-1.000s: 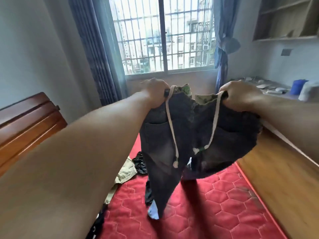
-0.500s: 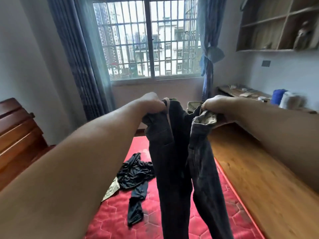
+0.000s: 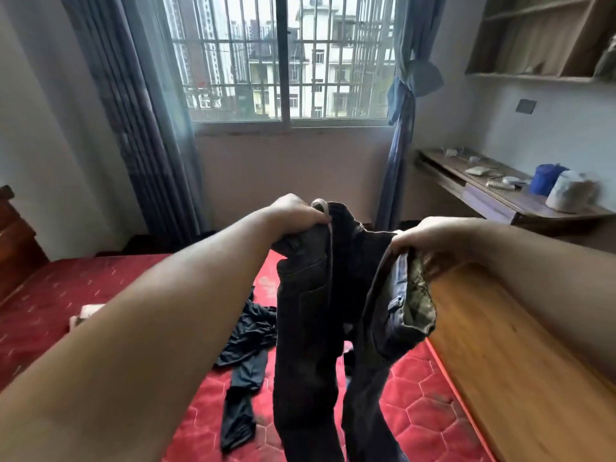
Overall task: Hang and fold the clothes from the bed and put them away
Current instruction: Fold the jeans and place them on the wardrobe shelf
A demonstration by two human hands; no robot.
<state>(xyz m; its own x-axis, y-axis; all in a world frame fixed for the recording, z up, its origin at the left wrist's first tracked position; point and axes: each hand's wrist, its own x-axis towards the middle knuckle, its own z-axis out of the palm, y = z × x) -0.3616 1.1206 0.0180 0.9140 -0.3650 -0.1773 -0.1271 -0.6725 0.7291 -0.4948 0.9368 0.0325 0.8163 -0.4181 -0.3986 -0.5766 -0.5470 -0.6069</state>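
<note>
We held the dark jeans [image 3: 310, 328] up in the air over the red mattress [image 3: 100, 288], in front of the window [image 3: 283, 58]. Our left hand [image 3: 293, 213] gripped one side of the waistband, its fingers curled round the cloth and a pale drawstring [image 3: 325, 211]. Our right hand [image 3: 430, 238] gripped the other side, where the patterned lining [image 3: 418, 295] was turned outward. Both hands were closed on the cloth, not far apart and at nearly the same height, the left a little higher. From the hands the jeans hung straight down, so their long axis was vertical, and the two legs went out of view at the bottom. We judged that the next fold depended on this: the legs lay side by side below the hands, so bringing the hands together would lay one leg on the other. A second dark garment [image 3: 248, 331] lay crumpled on the mattress, to the left of the jeans, waiting.
</note>
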